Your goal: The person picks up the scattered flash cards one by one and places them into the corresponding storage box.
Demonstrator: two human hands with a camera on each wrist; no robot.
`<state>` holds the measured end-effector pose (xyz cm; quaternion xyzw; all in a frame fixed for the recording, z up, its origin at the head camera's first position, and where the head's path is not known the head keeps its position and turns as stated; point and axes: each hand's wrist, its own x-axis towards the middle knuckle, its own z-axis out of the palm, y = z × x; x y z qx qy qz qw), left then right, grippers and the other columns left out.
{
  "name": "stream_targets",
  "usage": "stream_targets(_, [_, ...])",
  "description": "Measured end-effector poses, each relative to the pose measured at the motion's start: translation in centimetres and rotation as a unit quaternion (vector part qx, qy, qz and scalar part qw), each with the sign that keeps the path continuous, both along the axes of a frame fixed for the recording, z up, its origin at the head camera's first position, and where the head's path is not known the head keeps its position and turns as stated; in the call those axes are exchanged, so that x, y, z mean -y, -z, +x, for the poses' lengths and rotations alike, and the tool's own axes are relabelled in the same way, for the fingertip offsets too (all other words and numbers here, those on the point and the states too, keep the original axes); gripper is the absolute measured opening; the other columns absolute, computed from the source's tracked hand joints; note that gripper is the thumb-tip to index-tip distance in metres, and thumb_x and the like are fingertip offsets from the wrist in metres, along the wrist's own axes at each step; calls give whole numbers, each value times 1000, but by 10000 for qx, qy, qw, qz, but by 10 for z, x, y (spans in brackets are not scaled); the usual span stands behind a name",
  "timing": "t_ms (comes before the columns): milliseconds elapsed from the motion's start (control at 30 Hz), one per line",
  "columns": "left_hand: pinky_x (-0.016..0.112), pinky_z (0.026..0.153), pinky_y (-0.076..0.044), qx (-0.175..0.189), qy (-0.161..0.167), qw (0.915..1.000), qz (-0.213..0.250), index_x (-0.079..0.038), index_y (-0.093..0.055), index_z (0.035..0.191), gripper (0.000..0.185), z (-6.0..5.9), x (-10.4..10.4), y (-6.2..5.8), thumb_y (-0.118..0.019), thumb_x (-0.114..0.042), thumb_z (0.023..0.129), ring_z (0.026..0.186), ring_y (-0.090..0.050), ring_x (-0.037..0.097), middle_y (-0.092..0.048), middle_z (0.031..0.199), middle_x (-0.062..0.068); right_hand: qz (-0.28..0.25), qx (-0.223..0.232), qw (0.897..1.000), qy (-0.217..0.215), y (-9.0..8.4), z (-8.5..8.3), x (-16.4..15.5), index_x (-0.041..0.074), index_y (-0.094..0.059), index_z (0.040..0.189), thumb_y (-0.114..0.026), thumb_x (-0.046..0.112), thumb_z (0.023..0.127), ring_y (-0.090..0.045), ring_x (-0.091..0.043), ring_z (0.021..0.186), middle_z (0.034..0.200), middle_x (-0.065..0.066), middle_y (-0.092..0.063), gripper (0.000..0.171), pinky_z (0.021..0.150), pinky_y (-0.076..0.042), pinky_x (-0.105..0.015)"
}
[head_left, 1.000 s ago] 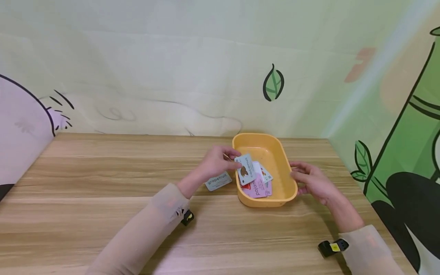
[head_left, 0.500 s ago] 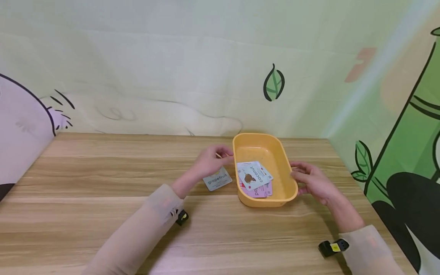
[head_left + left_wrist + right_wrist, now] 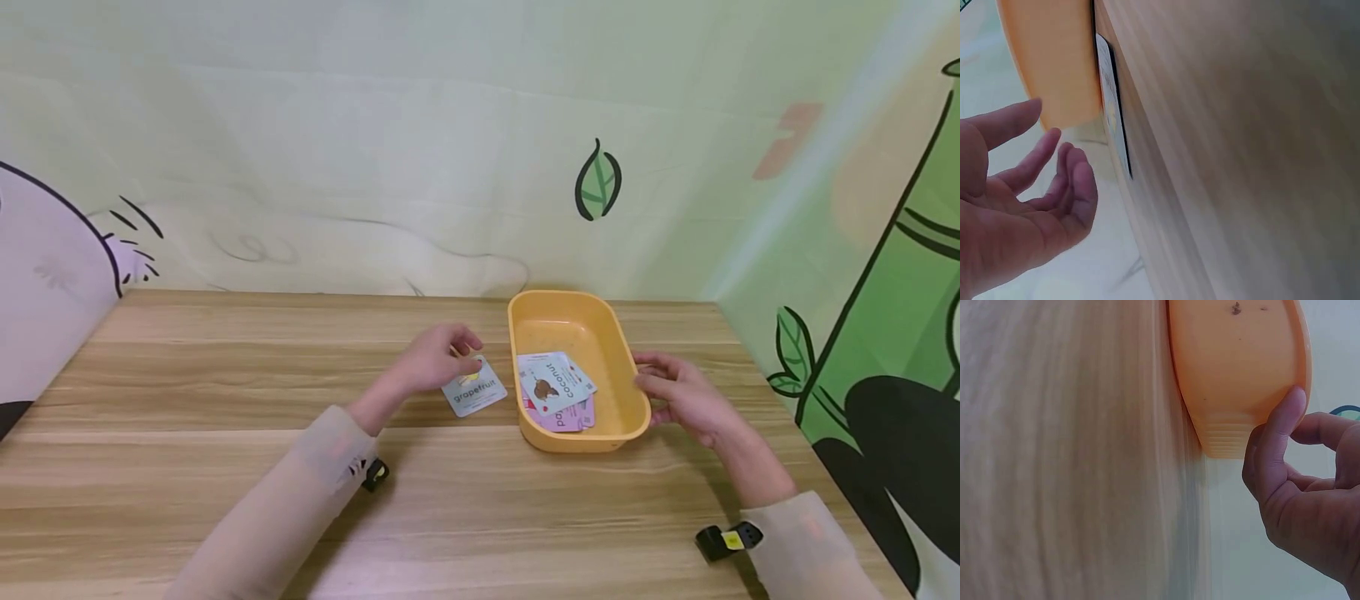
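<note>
Grapefruit card [image 3: 475,390] lies flat on table [image 3: 225,400], just left of yellow tray [image 3: 628,392]. Card long axis runs left-right, slightly tilted, right end farther from the person; printed word reads upright from the person's side. Left hand [image 3: 435,360] hovers over card's far-left corner, fingers relaxed, nothing grasped; contact w/ card cannot be told. Right hand [image 3: 678,396] rests against tray's right wall, thumb pressing rim, fingers loosely curled. Tray long axis runs near-far. Coconut card [image 3: 552,385] lies inside tray atop other cards.
</note>
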<state>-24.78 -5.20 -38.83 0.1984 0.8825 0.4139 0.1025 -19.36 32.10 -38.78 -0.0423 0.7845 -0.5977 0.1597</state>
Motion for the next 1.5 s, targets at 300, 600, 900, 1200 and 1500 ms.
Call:
stream_targets(300, [49,102,-47,71,155,9942,-1065,-1,-62,133,56,-1,2,3,-84,-11,83,122,-54,36,-58,130,22,-5,-7,10000,-3,1,0,-1,-12,-28,153,-51,13,107,-68,-20,91,135,-35,-49,57,65,-60,-32])
stream_targets(600, [49,101,-45,167,85,9814,-1910,-1,-57,142,75,6,-4,-1,-90,-21,78,117,-48,32,-50,135,22,10,-27,10000,3,1,0,-1,-12,-28,153,-51,13,107,-68,-19,91,135,-35,-50,57,65,-60,-32])
stream_targets(900, [50,103,-45,63,61,9782,-2076,0,-66,129,64,6,-5,-2,-92,-15,72,118,-48,35,-52,129,21,-2,-15,10000,14,1,1,0,-12,-28,153,-51,13,107,-68,-19,92,135,-35,-50,58,65,-60,-32])
stream_targets(1200, [48,102,-44,24,47,9786,-2057,0,-68,125,59,5,-4,-2,-92,-13,73,114,-49,33,-54,125,19,26,-3,10000,29,-1,1,1,-12,-28,153,-51,13,107,-68,-19,92,134,-34,-50,57,66,-61,-32])
stream_targets(1500, [48,100,-46,196,-77,9824,-1854,-3,-65,126,60,5,-2,0,-91,-10,72,114,-49,32,-53,126,17,13,13,10000,42,0,1,1,-11,-26,154,-51,13,107,-68,-20,93,134,-34,-49,58,66,-61,-33])
